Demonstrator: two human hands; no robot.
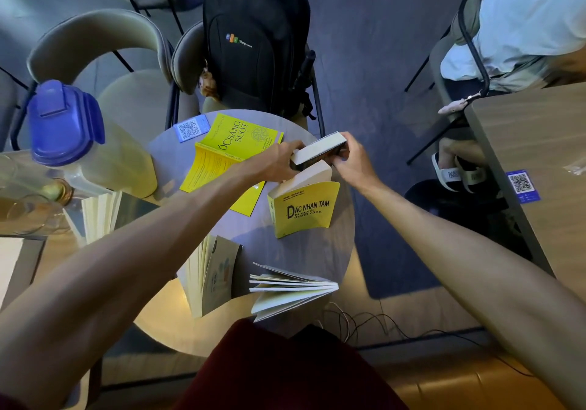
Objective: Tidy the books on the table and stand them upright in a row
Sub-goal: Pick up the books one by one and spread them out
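Observation:
On the small round table, my left hand and my right hand both grip a dark-covered book, held over the far side of the table with its pale page edge up. Just below it a yellow book titled "Dac Nhan Tam" stands upright. A bright yellow book lies open and flat at the far left. Nearer me, a beige book and a white book stand with their pages fanned out.
A clear jug with a blue lid and glasses stand on a table at left, beside another open book. A black backpack sits on a chair beyond the table. A seated person and a wooden table are at right. Cables lie on the floor.

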